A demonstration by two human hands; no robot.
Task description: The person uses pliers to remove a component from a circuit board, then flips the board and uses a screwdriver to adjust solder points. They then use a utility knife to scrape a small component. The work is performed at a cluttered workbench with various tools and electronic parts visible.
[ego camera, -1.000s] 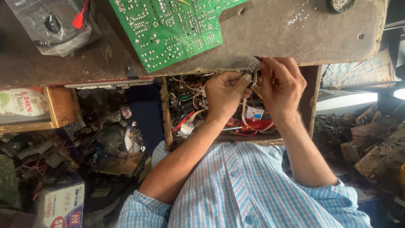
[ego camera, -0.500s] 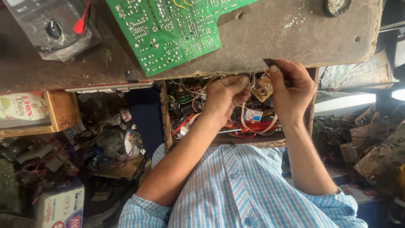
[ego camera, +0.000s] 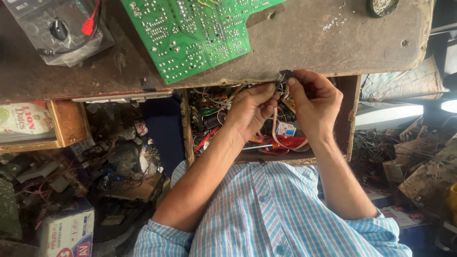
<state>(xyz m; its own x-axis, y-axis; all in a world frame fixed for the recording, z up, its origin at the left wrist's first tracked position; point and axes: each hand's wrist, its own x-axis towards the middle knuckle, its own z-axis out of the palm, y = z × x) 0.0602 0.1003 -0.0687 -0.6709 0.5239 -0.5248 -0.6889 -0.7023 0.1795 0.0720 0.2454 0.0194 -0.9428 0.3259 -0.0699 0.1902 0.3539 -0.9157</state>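
My left hand (ego camera: 252,108) and my right hand (ego camera: 315,101) meet over an open wooden drawer (ego camera: 186,124) full of wires and small electronic parts. Together the fingertips pinch a small dark component with thin metal legs (ego camera: 283,82), held just below the edge of the worn tabletop (ego camera: 323,43). A thin pale wire (ego camera: 275,127) hangs from between the hands into the drawer. A green circuit board (ego camera: 195,33), solder side up, lies on the tabletop above my left hand.
A meter with a red plug, wrapped in clear plastic (ego camera: 62,31), lies at the table's far left. A round dark lid (ego camera: 383,5) sits top right. Cartons (ego camera: 66,231), scrap parts and tangled wires (ego camera: 419,162) crowd the floor on both sides.
Both hands have risen a little from the drawer toward the table edge. The fingers have shifted around the small part, which now shows as a dark piece between the fingertips.
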